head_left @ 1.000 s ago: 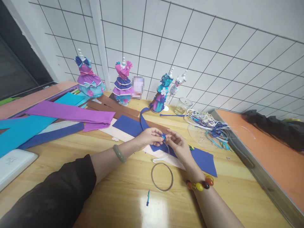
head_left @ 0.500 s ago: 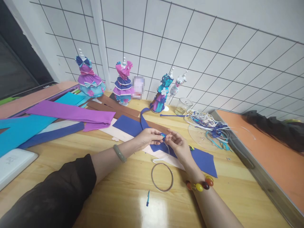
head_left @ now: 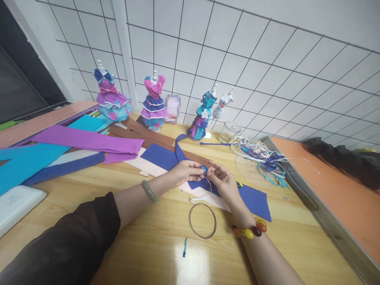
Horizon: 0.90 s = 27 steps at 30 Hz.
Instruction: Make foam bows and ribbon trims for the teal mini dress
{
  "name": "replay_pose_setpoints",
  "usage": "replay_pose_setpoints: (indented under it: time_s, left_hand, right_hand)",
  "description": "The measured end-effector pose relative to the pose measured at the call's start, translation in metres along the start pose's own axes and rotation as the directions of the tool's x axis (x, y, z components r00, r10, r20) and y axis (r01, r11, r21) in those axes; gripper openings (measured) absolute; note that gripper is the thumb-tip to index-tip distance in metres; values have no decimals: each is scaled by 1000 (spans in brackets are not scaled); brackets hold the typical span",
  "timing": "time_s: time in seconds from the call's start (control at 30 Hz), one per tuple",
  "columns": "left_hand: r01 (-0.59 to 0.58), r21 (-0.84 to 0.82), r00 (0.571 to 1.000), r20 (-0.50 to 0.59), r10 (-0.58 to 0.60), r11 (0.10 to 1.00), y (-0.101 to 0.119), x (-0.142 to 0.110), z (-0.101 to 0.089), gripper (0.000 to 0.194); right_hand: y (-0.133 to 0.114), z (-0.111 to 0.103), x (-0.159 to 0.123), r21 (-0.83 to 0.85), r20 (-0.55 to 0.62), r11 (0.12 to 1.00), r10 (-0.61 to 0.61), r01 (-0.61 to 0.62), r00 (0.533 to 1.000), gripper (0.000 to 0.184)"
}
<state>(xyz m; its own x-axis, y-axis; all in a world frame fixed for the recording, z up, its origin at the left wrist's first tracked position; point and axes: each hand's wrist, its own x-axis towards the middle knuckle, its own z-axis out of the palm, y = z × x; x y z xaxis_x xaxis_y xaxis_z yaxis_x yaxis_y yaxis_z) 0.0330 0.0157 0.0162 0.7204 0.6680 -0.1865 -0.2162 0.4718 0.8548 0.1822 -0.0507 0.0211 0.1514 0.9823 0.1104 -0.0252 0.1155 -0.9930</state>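
Between my two hands is a small blue and turquoise rosette (head_left: 204, 170), pinched at its edges. My left hand (head_left: 186, 173) grips its left side with thumb and fingertips. On the other side my right hand (head_left: 221, 178) pinches it between thumb and forefinger, the other fingers raised. A thin white strip (head_left: 209, 186) hangs below the rosette and curls towards the table. Beneath my hands lie a dark blue fabric piece (head_left: 252, 200) and a pale pink strip (head_left: 190, 190). Nearer me, a thin brown ring (head_left: 190, 223) rests flat on the wood.
Several small dress forms in layered dresses (head_left: 152, 107) stand along the tiled wall. Purple fabric (head_left: 89, 139) and turquoise fabric (head_left: 35, 162) spread at left beside a white box (head_left: 18, 208). A glass jar (head_left: 228, 132) and a pile of scraps (head_left: 258, 154) sit at right, before an orange surface (head_left: 329, 198).
The rosette has turned slightly in my fingertips, so more of its face shows. Both hands stay in nearly the same place.
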Motion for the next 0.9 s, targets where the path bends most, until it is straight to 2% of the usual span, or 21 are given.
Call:
replay_pose_setpoints:
  time_s: [0.33,0.47,0.63,0.9]
  left_hand:
    - [25,-45,997,74,-21,999,2,2,-6,27]
    - [31,-11,998,52,-30,999,2,1,-5,30]
    - [65,66,992,100,-72,996,0,1,-5,29]
    - [8,46,998,62,-11,999,0,-1,-2,27]
  right_hand:
    - [1,-4,0,5,-16,1000,-18,18,1000,37]
    - [0,-3,-1,-4,-33,1000,-28,28,999,36]
    - [-3,-2,-1,-9,-39,1000,-25,24,999,37]
    - [0,0,-1,-10,-10,1000,25,-25,1000,43]
